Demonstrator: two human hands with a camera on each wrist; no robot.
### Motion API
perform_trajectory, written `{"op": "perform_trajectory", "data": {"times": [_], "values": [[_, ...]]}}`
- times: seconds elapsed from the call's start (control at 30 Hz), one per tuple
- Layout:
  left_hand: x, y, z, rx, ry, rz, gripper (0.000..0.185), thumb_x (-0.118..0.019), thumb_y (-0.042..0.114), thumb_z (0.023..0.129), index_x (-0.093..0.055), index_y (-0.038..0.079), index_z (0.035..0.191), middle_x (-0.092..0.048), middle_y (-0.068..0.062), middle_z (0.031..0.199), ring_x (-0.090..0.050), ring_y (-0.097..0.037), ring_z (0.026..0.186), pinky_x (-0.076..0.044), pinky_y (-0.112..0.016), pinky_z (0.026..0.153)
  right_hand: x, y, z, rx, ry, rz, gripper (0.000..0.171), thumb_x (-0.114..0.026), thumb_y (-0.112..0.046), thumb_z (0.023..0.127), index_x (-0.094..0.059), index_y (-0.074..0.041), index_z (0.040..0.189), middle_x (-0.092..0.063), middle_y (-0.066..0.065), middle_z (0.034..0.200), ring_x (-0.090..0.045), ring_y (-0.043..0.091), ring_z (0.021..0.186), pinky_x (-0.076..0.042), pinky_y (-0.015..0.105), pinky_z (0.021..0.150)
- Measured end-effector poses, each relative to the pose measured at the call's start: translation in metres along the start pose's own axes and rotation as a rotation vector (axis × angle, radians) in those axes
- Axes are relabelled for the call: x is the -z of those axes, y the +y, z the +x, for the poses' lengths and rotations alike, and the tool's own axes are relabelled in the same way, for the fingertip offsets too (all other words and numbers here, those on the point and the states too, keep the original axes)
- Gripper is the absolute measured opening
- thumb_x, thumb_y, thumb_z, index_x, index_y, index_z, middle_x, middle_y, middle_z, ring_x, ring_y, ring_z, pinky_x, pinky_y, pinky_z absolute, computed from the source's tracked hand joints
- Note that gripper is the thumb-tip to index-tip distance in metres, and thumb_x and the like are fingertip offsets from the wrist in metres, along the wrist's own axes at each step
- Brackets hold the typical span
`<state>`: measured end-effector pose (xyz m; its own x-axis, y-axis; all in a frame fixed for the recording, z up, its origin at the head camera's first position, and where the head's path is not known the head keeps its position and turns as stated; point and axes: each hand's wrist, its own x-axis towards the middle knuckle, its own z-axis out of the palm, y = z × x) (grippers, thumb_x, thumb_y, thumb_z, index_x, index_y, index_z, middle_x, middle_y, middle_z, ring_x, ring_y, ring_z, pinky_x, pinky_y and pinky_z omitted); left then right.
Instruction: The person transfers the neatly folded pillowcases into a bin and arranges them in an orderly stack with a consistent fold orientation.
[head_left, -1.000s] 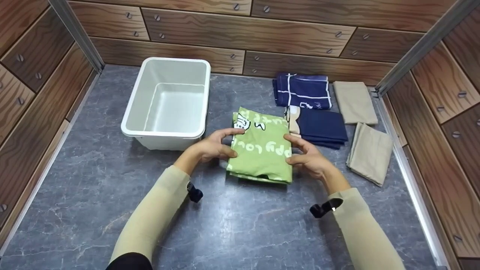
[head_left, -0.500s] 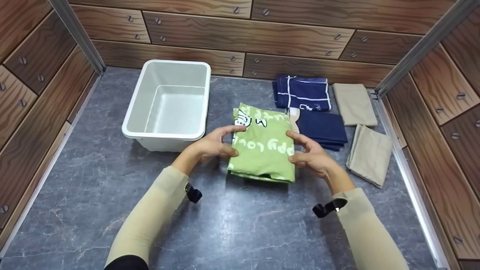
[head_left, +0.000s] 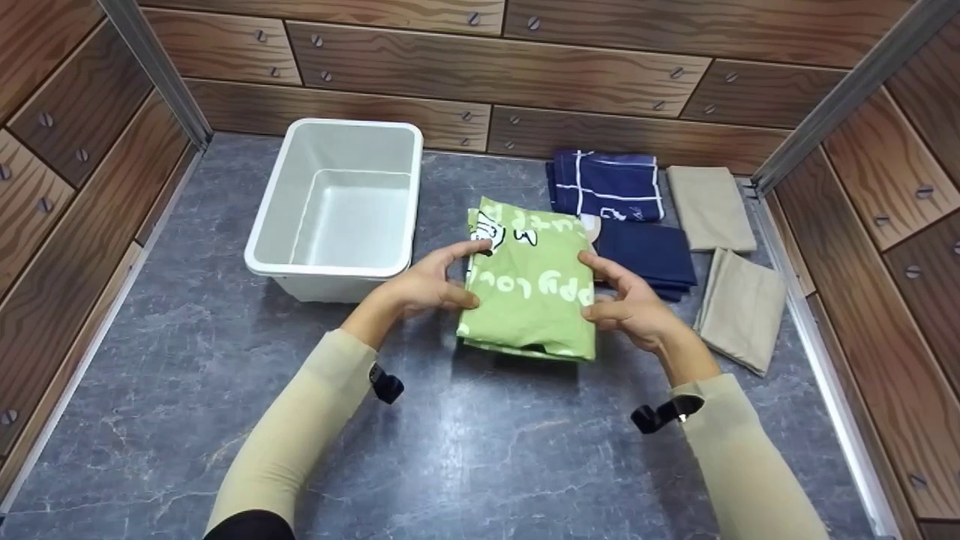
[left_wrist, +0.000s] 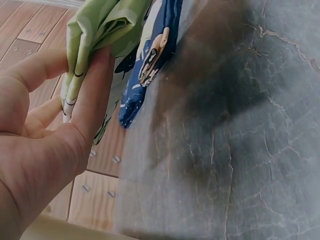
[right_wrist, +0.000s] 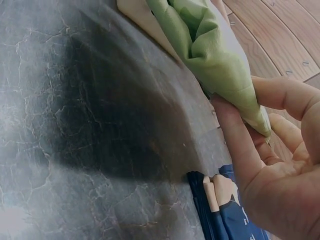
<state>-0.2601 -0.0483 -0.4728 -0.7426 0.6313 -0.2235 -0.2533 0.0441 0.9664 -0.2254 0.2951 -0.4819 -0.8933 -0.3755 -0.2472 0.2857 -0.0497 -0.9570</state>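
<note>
Between my two hands a folded green cloth (head_left: 531, 315) with white lettering and a cartoon print is held up off the grey surface. My left hand (head_left: 427, 286) pinches its left edge, thumb on one face and fingers on the other. On the opposite edge, my right hand (head_left: 634, 309) grips it the same way. Both wrist views show the folded layers of green cloth (left_wrist: 115, 30) bunched at the edge, with a shadow on the surface below. A folded navy cloth (head_left: 649, 255) with a beige patch lies just behind the green one, partly hidden by it.
At the left stands a white plastic bin (head_left: 334, 271) with nothing in it. A navy cloth with white lines (head_left: 619, 184) lies at the back right, beside one beige cloth (head_left: 712, 210) and another beige cloth (head_left: 742, 307). Wood-patterned walls (head_left: 390, 64) enclose the surface.
Both hands have shifted the green cloth slightly away from me and to the right, and it covers more of the navy cloth behind. The bin and other cloths stay put.
</note>
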Motion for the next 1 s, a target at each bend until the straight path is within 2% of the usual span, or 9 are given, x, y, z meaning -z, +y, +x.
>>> {"op": "perform_trajectory", "data": {"times": [0.13,0.2,0.23,0.33,0.37,0.53,0.77,0.9,1.0], "values": [[0.0,0.006,-0.002,-0.002,0.007,0.0,0.096,-0.067,-0.019,0.077,-0.035,0.026,0.155,-0.062,-0.021,0.123,-0.052,-0.008,0.056,-0.06,-0.029,0.071,-0.002,-0.006,0.001,-0.003,0.006,-0.024,0.093,-0.063,0.02,0.08,-0.025,-0.012,0.158,-0.034,0.011,0.143,-0.068,0.025,0.101,-0.062,0.038,0.075],[0.0,0.009,-0.003,-0.006,0.007,0.006,0.096,-0.067,-0.019,0.077,-0.034,0.026,0.155,-0.049,-0.019,0.14,-0.051,-0.008,0.056,-0.06,-0.028,0.071,-0.002,-0.009,0.0,-0.005,0.007,-0.039,0.093,-0.064,0.019,0.08,-0.026,-0.013,0.158,-0.035,0.012,0.141,-0.068,0.024,0.102,-0.062,0.039,0.076],[0.0,0.011,-0.004,-0.008,0.008,0.007,0.097,-0.067,-0.02,0.077,-0.034,0.026,0.156,-0.047,-0.021,0.144,-0.051,-0.008,0.056,-0.059,-0.028,0.07,-0.003,-0.011,0.0,-0.005,0.005,-0.046,0.092,-0.065,0.018,0.08,-0.026,-0.013,0.158,-0.035,0.012,0.141,-0.067,0.024,0.102,-0.062,0.039,0.076],[-0.001,0.016,-0.005,-0.015,0.009,0.007,0.097,-0.067,-0.02,0.076,-0.035,0.027,0.155,-0.029,-0.014,0.155,-0.051,-0.008,0.057,-0.06,-0.028,0.07,-0.004,-0.017,0.0,-0.001,0.001,-0.052,0.092,-0.065,0.017,0.081,-0.027,-0.015,0.158,-0.034,0.012,0.144,-0.066,0.024,0.104,-0.062,0.038,0.074],[-0.001,0.017,-0.005,-0.016,0.009,0.007,0.097,-0.067,-0.019,0.076,-0.035,0.027,0.155,-0.024,-0.011,0.156,-0.051,-0.008,0.058,-0.06,-0.029,0.07,-0.004,-0.018,0.0,0.0,-0.001,-0.05,0.092,-0.065,0.017,0.081,-0.027,-0.015,0.158,-0.032,0.011,0.146,-0.066,0.024,0.105,-0.062,0.038,0.074],[0.001,0.024,-0.007,-0.021,0.018,0.008,0.096,-0.068,-0.019,0.077,-0.036,0.029,0.155,-0.025,-0.01,0.156,-0.052,-0.008,0.058,-0.061,-0.03,0.071,-0.006,-0.026,0.0,0.013,-0.017,-0.033,0.093,-0.064,0.019,0.081,-0.025,-0.015,0.159,-0.026,0.008,0.156,-0.066,0.024,0.108,-0.062,0.038,0.076],[0.003,0.028,-0.011,-0.031,0.026,0.019,0.097,-0.069,-0.019,0.076,-0.037,0.029,0.154,-0.022,-0.007,0.157,-0.051,-0.009,0.06,-0.061,-0.032,0.073,-0.009,-0.031,0.001,0.03,-0.017,-0.031,0.092,-0.063,0.019,0.081,-0.026,-0.015,0.158,-0.027,0.008,0.154,-0.066,0.027,0.109,-0.062,0.039,0.075],[0.002,0.028,-0.01,-0.04,0.026,0.007,0.095,-0.068,-0.02,0.077,-0.038,0.027,0.154,-0.02,-0.004,0.159,-0.057,-0.012,0.069,-0.061,-0.032,0.073,-0.009,-0.031,0.001,0.035,-0.019,-0.017,0.087,-0.063,0.019,0.082,-0.031,-0.012,0.156,-0.034,0.007,0.149,-0.067,0.025,0.106,-0.062,0.036,0.074],[0.002,0.027,-0.01,-0.055,0.023,0.002,0.09,-0.067,-0.02,0.077,-0.042,0.023,0.152,-0.029,-0.002,0.155,-0.058,-0.013,0.07,-0.06,-0.03,0.069,-0.01,-0.03,0.001,0.035,-0.019,-0.003,0.078,-0.065,0.018,0.082,-0.039,-0.007,0.151,-0.049,0.009,0.138,-0.068,0.023,0.103,-0.062,0.035,0.075]]}}
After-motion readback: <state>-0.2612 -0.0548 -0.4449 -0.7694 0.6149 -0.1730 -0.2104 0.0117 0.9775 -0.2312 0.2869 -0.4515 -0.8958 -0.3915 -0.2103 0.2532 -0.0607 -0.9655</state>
